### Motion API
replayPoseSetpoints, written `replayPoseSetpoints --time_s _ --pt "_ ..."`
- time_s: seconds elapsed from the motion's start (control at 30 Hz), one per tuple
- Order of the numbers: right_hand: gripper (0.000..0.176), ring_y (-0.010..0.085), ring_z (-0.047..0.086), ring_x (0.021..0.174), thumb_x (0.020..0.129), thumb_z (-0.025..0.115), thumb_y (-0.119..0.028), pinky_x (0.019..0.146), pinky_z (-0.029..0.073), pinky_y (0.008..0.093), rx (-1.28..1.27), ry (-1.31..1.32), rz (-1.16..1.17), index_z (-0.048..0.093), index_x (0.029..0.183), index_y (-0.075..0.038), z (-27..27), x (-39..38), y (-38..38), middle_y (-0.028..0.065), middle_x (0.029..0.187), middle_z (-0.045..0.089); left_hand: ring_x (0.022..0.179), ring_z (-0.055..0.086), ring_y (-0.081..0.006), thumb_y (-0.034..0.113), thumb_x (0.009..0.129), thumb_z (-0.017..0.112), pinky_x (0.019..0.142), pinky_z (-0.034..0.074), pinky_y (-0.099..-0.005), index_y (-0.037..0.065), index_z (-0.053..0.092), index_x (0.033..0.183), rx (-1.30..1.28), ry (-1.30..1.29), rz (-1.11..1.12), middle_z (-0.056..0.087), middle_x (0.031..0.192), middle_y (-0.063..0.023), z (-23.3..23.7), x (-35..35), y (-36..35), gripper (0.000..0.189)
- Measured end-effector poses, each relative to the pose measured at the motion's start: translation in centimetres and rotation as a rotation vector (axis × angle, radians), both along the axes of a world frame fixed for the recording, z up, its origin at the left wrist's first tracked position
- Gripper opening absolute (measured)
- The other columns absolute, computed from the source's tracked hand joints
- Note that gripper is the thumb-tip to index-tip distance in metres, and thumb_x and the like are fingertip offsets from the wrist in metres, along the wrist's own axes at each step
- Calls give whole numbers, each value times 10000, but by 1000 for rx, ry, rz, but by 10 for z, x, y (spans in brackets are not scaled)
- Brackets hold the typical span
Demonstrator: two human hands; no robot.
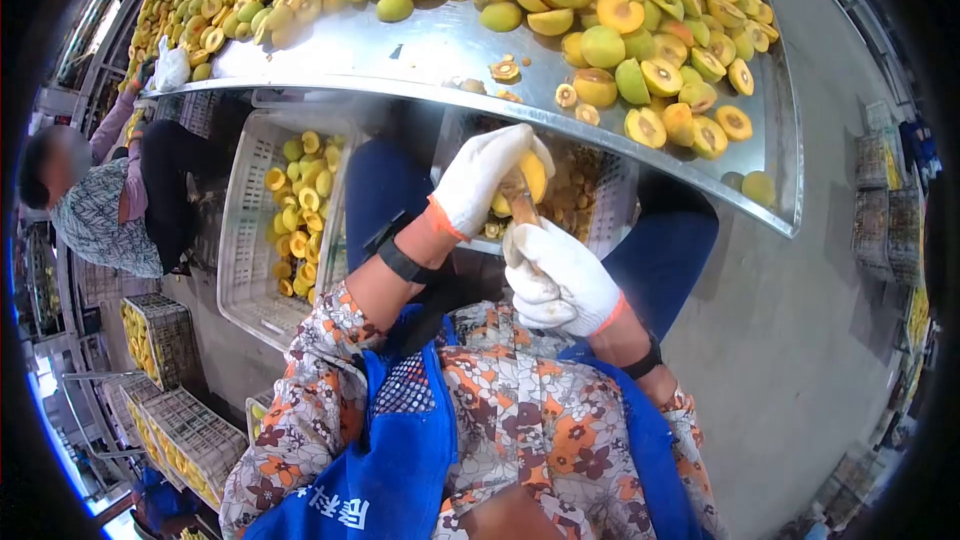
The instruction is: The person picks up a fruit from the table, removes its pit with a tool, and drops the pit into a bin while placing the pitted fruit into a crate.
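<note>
Gloved in white, my left hand (490, 178) is closed around a yellow peach half (532, 176) above a crate. My right hand (562, 278), also gloved, grips a short brownish hand tool (522, 208), whose far end meets the fruit; the exact tip is hidden. Below both hands, the crate (622, 202) between my knees contains brown pits and scraps. To its left, a pale plastic crate (236, 240) holds hollowed yellow peach halves (300, 202). Cut green-yellow peaches (602, 46) are heaped on the metal table ahead.
The metal table's raised rim (792, 165) runs across in front of me, with loose pits (566, 95) near its edge. Another person (105, 205) sits at the left by a white bag (172, 66). Fruit-filled crates (165, 335) stand lower left; stacked crates (885, 225) stand at the right.
</note>
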State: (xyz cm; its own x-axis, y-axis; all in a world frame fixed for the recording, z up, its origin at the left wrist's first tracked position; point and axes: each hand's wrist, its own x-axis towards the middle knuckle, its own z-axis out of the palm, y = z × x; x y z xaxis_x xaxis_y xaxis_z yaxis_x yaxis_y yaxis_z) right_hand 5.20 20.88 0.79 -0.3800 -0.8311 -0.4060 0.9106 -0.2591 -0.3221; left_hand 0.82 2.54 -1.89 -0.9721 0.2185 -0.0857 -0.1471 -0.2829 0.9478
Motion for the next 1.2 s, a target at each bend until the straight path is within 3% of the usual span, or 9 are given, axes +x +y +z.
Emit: replayPoseSetpoints --time_s 0.23,0.43,0.53,0.73,0.8,0.87,0.9,1.07,1.2 --pt "191 83 322 344 1077 489 -269 327 238 237 32 41 8 531 1018 -92 -2 -1 -5 -10 547 395 647 594 -174 458 1076 429 609 495 -293 9 656 924 197 -23 -57 645 767 -113 -12 -1 -2 526" --pt "148 56 337 382 1037 571 -232 340 248 224 1 41 13 493 993 -114 6 -11 -4 -37 607 423 670 659 -205 495 1055 465 583 548 -288 16 666 954 544 -331 461 680 811 -118 -10 6 20 529" --pt "137 56 338 381 1036 561 -216 340 253 228 -34 68 53 491 991 -108 10 -11 -6 -34 609 429 690 678 -210 499 1045 487 599 570 -301 19 670 969 774 -321 277 689 827 -116 -9 9 0 519" --pt "128 70 343 380 1046 531 -202 346 266 235 204 238 -107 488 1001 -90 -8 -11 7 -10 593 430 751 687 -197 424 1031 543 609 548 -274 8 685 1020 53 -105 922 703 873 -82 -10 15 -83 440" --pt "141 63 334 392 1018 557 -200 345 278 221 408 256 -42 466 961 -109 -12 -14 18 -22 606 426 825 688 -242 418 987 613 703 565 -336 39 691 1100 -702 66 931 714 998 -108 -35 23 -153 403" --pt "162 65 342 395 1015 573 -208 352 280 225 403 223 -51 461 946 -115 -29 -13 26 -25 609 432 990 669 -305 376 938 666 869 544 -403 86 686 1168 -2121 173 747 682 1169 -155 -11 25 -158 370" --pt "162 65 342 395 1015 573 -208 352 280 225 400 220 -56 461 946 -115 -35 -12 25 -25 609 432 1153 605 -351 339 897 691 998 478 -457 112 671 1228 -1960 148 786 631 1274 -186 -4 15 -151 402" --pt "239 74 407 436 1031 586 -309 393 322 243 420 358 37 470 1075 -105 -48 -12 14 -33 644 477 1146 607 -363 345 904 662 998 485 -452 128 639 1294 -1291 516 475 625 1278 -192 8 -84 -70 447" --pt "217 69 384 422 1022 612 -279 380 302 235 462 377 -35 469 1013 -116 -41 -8 18 -16 642 479 1088 641 -406 414 920 627 901 526 -494 213 542 1370 -1584 364 188 635 1263 -187 28 -156 -1 499"
